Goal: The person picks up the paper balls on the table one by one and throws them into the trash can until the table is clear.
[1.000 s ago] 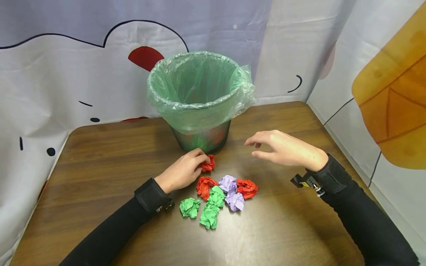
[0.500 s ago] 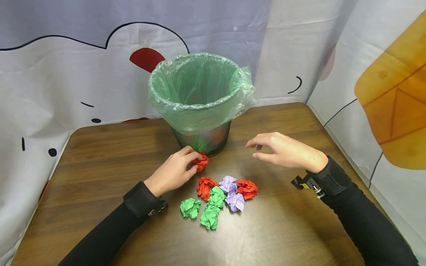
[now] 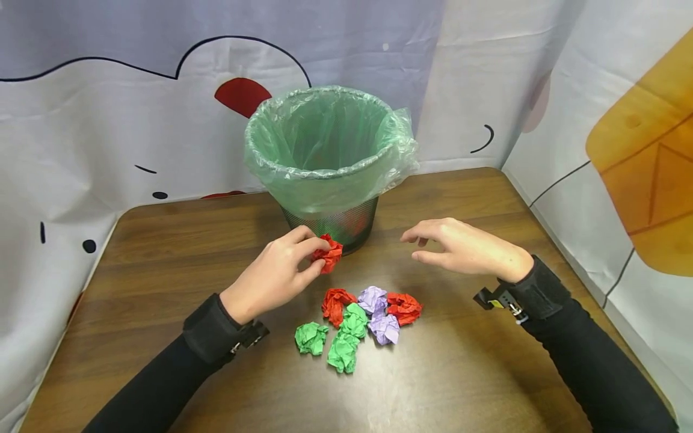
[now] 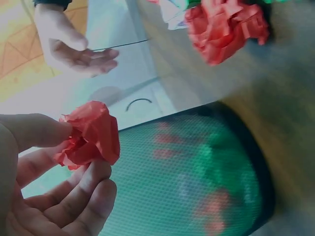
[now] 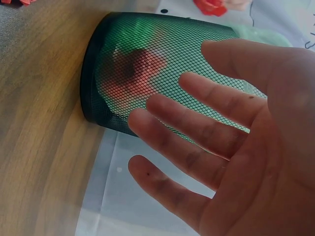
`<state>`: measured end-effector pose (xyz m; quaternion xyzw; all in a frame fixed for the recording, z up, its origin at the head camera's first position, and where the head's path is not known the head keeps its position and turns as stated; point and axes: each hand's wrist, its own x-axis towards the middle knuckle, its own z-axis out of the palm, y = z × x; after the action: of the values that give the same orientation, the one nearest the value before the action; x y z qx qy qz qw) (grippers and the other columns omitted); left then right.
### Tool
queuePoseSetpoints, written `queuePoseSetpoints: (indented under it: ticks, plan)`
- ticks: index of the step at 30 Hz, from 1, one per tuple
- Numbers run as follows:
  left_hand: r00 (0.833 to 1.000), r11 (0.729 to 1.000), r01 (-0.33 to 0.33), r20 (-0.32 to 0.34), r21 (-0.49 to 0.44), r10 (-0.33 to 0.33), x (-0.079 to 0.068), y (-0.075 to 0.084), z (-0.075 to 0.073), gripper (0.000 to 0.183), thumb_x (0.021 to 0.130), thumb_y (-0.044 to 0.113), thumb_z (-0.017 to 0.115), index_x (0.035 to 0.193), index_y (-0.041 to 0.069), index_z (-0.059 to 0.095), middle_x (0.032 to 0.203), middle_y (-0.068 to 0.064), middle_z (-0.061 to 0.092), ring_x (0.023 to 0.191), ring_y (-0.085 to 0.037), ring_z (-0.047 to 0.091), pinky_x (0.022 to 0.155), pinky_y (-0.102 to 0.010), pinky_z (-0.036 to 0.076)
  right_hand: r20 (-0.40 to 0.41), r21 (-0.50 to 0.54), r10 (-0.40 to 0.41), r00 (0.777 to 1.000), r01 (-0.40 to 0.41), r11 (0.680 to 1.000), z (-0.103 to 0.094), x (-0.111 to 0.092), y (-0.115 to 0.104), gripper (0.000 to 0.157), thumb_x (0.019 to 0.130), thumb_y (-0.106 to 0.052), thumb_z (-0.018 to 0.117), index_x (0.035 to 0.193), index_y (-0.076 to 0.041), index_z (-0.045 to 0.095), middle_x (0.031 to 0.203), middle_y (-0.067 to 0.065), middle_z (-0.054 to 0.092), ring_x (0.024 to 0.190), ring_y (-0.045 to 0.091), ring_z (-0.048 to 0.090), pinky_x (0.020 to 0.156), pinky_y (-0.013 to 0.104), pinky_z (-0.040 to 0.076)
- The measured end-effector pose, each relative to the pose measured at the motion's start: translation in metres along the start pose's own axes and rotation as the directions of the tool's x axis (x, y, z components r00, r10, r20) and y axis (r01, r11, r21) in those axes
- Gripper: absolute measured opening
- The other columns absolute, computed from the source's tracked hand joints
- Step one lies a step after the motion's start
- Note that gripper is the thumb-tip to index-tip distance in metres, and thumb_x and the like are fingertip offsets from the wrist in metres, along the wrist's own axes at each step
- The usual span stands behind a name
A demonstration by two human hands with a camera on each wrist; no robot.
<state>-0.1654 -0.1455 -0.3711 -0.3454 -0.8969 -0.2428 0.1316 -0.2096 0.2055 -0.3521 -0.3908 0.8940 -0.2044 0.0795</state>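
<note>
My left hand pinches a crumpled red paper ball between thumb and fingers, in front of the bin's base. In the left wrist view the same red paper ball is held up off the table. My right hand hovers to the right of the bin with relaxed fingers and nothing in it; its bare palm shows in the right wrist view. A black mesh bin with a green plastic liner stands at the back. Red and green shapes show blurred through its mesh.
On the table, in front of the bin, lie two red paper balls, two purple paper balls and several green ones. A printed curtain hangs behind the table and along its right side.
My left hand has lifted the red paper ball from beside the bin's base and drawn it slightly left and up. The right hand has barely moved.
</note>
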Motion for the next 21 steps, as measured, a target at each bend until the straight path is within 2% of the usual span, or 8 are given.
queuePoseSetpoints:
  ticks: [6, 12, 16, 21]
  plan:
    - [0.994, 0.998, -0.055, -0.09, 0.008, 0.056, 0.004, 0.009, -0.016, 0.014, 0.092, 0.017, 0.068, 0.106, 0.016, 0.07, 0.1, 0.006, 0.058, 0.082, -0.007, 0.058, 0.072, -0.027, 0.051, -0.002, -0.002, 0.008, 1.0, -0.008, 1.0, 0.0, -0.001, 0.001, 0.034, 0.098, -0.026, 0.066, 0.131, -0.017, 0.065, 0.129, -0.003, 0.066, 0.118, 0.017, 0.063, 0.098, 0.041, 0.051]
    - [0.972, 0.992, -0.127, -0.203, -0.014, 0.122, 0.01, 0.016, -0.031, 0.013, 0.09, 0.017, 0.066, 0.102, 0.014, 0.069, 0.1, 0.004, 0.06, 0.084, -0.008, 0.059, 0.074, -0.026, 0.05, -0.001, 0.003, 0.012, 1.0, -0.012, 1.0, 0.001, -0.001, 0.001, 0.034, 0.098, -0.027, 0.066, 0.131, -0.017, 0.064, 0.129, -0.002, 0.066, 0.117, 0.017, 0.063, 0.098, 0.042, 0.051]
    - [0.945, 0.982, -0.184, -0.281, -0.04, 0.166, 0.014, 0.019, -0.043, 0.015, 0.089, 0.017, 0.063, 0.101, 0.01, 0.067, 0.098, 0.002, 0.06, 0.083, -0.01, 0.058, 0.075, -0.022, 0.046, -0.001, 0.003, 0.008, 1.0, -0.008, 1.0, 0.001, -0.001, 0.002, 0.034, 0.098, -0.027, 0.065, 0.131, -0.017, 0.064, 0.13, -0.001, 0.066, 0.118, 0.017, 0.063, 0.098, 0.042, 0.051]
    - [0.89, 0.967, -0.253, -0.4, -0.031, 0.22, 0.021, 0.021, -0.059, 0.02, 0.088, 0.017, 0.057, 0.101, 0.004, 0.067, 0.094, -0.006, 0.061, 0.081, -0.014, 0.055, 0.073, -0.023, 0.044, -0.003, 0.005, 0.01, 1.0, -0.01, 1.0, 0.001, -0.002, 0.002, 0.034, 0.098, -0.027, 0.066, 0.131, -0.017, 0.065, 0.129, -0.002, 0.066, 0.115, 0.016, 0.064, 0.096, 0.042, 0.051]
